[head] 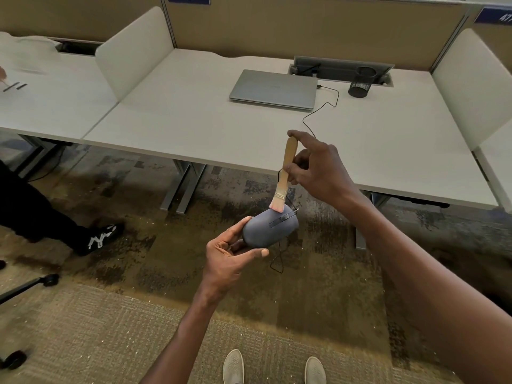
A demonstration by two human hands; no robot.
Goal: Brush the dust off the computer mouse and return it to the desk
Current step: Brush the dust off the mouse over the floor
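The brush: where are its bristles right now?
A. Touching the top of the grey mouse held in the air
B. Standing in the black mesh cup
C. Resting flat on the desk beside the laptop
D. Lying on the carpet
A: the right hand pinches the wooden brush with its bristles on the mouse, which the left hand holds up above the carpet, in front of the desk.

Grey mouse, pink-bristled tan brush

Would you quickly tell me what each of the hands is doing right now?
Left hand: grips the computer mouse, held off the desk.
Right hand: pinches the brush, bristles on the mouse.
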